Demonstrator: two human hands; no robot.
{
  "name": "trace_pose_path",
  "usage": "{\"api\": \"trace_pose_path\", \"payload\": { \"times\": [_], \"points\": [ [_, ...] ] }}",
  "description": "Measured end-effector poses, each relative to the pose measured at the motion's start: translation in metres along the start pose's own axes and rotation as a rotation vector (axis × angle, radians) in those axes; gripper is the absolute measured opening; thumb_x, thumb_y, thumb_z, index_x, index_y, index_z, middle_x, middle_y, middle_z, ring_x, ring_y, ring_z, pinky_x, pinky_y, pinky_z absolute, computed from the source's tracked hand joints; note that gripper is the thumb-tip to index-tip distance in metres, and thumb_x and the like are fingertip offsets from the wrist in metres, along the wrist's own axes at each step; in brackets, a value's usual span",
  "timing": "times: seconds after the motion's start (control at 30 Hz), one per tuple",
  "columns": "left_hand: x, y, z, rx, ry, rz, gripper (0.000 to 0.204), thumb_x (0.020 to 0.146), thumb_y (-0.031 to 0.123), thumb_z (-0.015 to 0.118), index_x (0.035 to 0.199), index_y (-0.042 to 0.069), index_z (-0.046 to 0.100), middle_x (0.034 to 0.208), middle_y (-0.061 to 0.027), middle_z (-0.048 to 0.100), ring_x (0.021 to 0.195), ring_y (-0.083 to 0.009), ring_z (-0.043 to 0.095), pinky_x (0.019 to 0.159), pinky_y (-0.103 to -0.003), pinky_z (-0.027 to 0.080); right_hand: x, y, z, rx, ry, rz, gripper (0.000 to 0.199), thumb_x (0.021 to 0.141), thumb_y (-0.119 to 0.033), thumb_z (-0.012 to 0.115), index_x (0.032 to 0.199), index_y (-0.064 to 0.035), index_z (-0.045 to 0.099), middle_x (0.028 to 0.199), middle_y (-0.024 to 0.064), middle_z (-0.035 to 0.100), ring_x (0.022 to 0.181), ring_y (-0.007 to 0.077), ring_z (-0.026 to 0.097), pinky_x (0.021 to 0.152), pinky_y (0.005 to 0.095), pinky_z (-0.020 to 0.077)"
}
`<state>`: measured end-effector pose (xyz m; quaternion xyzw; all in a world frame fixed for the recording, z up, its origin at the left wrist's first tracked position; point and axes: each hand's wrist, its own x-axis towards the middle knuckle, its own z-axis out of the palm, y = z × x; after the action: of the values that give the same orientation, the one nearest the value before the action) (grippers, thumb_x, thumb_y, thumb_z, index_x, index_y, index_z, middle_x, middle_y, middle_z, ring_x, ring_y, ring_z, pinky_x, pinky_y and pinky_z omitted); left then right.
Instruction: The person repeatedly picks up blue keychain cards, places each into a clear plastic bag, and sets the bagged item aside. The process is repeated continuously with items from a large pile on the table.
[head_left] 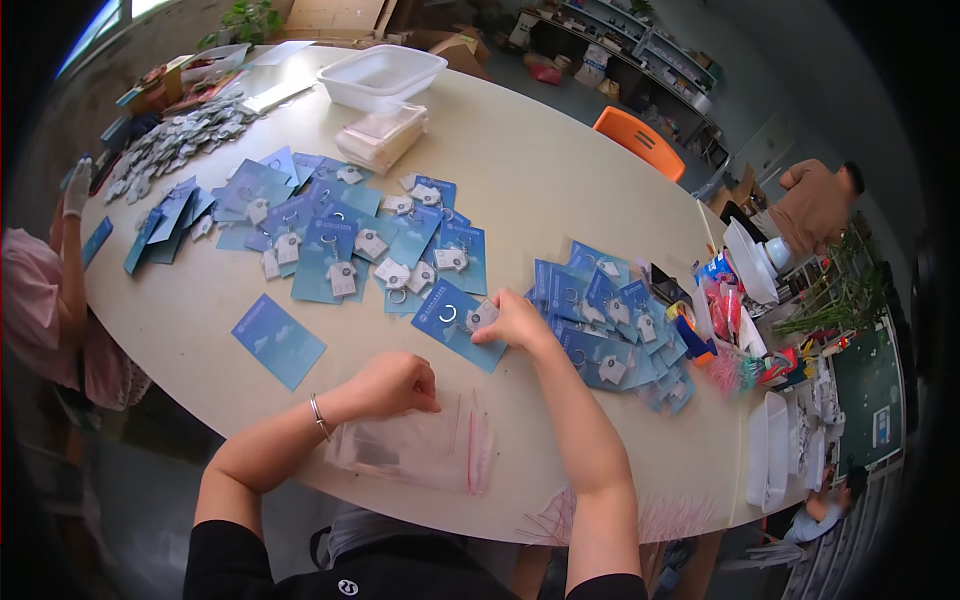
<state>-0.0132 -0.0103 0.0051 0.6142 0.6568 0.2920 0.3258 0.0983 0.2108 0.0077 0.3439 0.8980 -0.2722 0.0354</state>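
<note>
My right hand (517, 322) grips a blue card (457, 343) by its right side, together with the small white shirt-shaped keychain (482, 316) lying on it; the metal ring shows on the card. My left hand (392, 386), curled closed, hovers at the upper edge of a stack of clear plastic bags (410, 458). Whatever its fingers may pinch is hidden. Left of that hand, a single blue card (278, 341) lies flat without a keychain. Beyond, a loose heap of blue cards with keychains (325, 245) spreads over the table.
At right is a pile of bagged cards with keychains (610, 320). A clear bag stack (382, 137) and a white plastic tub (382, 80) stand at the back. Many loose keychains (180, 145) are heaped far left, near another person (45, 300). An orange chair (640, 140) stands beyond.
</note>
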Motion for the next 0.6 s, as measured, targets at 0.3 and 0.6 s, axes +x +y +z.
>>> {"api": "trace_pose_path", "payload": {
  "times": [0.3,0.6],
  "points": [
    [0.009,-0.002,0.000,-0.117,0.068,-0.191,0.023,0.069,0.018,0.081,0.069,0.002,0.065,0.065,-0.0050,0.061,0.059,-0.0131,0.056,0.055,-0.027,0.045,-0.060,0.033,-0.002,1.012,-0.018,0.190,0.029,0.084,0.001,0.060,0.112,0.0066,0.060,0.097,0.0097,0.065,0.089,0.0146,0.060,0.082,0.0268,0.0461],
    [0.010,-0.015,0.001,-0.320,0.099,-0.187,0.025,0.070,0.017,0.081,0.068,0.000,0.063,0.064,-0.0030,0.063,0.060,-0.0078,0.054,0.053,-0.026,0.042,-0.119,0.055,-0.022,1.171,-0.141,0.161,0.042,0.078,0.013,0.053,0.118,0.0030,0.058,0.103,0.0106,0.062,0.092,0.0150,0.061,0.079,0.0262,0.0507]
  ]
}}
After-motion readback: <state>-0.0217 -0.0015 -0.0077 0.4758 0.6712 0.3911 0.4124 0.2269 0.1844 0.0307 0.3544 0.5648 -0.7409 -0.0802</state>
